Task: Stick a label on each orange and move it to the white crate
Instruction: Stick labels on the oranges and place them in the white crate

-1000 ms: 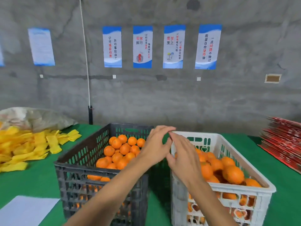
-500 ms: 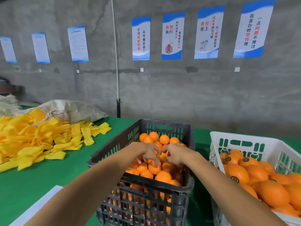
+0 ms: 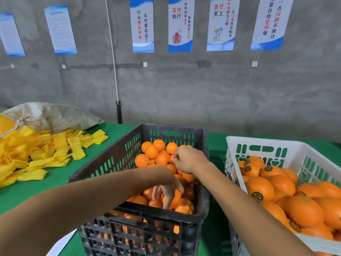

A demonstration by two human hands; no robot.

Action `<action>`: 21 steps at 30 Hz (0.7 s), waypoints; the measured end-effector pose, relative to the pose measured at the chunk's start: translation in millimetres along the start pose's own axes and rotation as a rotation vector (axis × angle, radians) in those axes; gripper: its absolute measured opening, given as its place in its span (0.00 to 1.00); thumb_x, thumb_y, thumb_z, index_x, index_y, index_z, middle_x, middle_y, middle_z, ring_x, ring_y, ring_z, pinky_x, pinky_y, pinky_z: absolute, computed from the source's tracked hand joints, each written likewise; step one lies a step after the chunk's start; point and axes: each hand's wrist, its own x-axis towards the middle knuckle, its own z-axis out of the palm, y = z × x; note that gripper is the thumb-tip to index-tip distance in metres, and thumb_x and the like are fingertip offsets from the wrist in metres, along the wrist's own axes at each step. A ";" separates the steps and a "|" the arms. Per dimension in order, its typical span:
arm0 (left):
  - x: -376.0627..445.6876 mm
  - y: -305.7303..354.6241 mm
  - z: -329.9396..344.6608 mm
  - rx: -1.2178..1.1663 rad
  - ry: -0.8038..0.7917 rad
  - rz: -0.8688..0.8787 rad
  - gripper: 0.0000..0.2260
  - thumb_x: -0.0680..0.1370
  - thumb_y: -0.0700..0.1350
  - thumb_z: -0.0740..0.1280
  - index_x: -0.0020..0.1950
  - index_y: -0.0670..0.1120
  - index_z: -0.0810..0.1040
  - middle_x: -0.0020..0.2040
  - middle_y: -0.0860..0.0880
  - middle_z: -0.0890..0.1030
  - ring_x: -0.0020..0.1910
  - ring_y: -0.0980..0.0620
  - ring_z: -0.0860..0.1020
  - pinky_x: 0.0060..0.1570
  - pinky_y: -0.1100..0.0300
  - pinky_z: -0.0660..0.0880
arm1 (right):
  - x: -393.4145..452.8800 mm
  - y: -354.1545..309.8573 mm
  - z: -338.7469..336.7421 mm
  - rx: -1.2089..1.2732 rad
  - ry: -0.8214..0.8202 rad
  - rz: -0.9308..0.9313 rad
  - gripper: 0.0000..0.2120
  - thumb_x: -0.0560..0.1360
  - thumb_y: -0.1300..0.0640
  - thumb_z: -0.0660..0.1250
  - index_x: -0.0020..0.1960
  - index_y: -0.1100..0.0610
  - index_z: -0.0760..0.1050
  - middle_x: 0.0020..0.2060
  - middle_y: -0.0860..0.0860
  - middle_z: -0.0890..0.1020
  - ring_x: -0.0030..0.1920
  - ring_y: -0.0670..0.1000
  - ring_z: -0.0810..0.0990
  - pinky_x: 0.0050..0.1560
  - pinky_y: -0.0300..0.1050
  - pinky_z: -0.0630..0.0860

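Left hand (image 3: 167,193) dropped among oranges (image 3: 158,156); black crate (image 3: 118,159) wall surrounds.

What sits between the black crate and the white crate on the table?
In the head view, nothing stands between the black crate and the white crate: only a narrow strip of green tablecloth. The right forearm crosses above that gap.

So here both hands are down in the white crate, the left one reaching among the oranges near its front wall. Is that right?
Not the white crate. The head view shows both hands in the black crate, the left hand reaching among the oranges near its front wall and the right hand further back. The white crate sits to the right, untouched.
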 end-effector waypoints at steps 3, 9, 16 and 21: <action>-5.1 6.1 3.6 0.078 0.070 0.101 0.39 0.77 0.44 0.77 0.82 0.56 0.58 0.74 0.44 0.72 0.52 0.47 0.86 0.53 0.47 0.83 | -8.7 -3.3 -5.6 0.044 0.068 0.025 0.12 0.81 0.54 0.61 0.40 0.54 0.72 0.38 0.53 0.75 0.43 0.59 0.77 0.44 0.53 0.77; -75.7 -16.8 -12.7 -0.436 0.357 0.214 0.35 0.73 0.45 0.80 0.77 0.47 0.68 0.59 0.49 0.82 0.50 0.48 0.87 0.56 0.49 0.83 | -48.0 -4.2 -19.7 0.255 0.254 0.046 0.12 0.82 0.52 0.59 0.53 0.52 0.82 0.53 0.52 0.84 0.55 0.58 0.81 0.51 0.52 0.80; -175.9 31.7 43.7 -1.222 0.974 0.686 0.29 0.73 0.28 0.73 0.69 0.50 0.75 0.49 0.40 0.80 0.36 0.44 0.80 0.44 0.45 0.83 | -142.1 -13.4 -31.4 0.676 0.694 -0.101 0.14 0.84 0.50 0.62 0.67 0.50 0.77 0.61 0.45 0.81 0.60 0.39 0.77 0.65 0.44 0.74; -200.5 87.4 106.8 -1.185 1.074 0.908 0.29 0.71 0.44 0.80 0.69 0.58 0.76 0.63 0.52 0.81 0.55 0.44 0.84 0.50 0.44 0.84 | -239.4 -10.2 -15.0 0.832 0.825 -0.143 0.15 0.83 0.47 0.65 0.68 0.47 0.77 0.62 0.39 0.81 0.64 0.42 0.78 0.62 0.37 0.75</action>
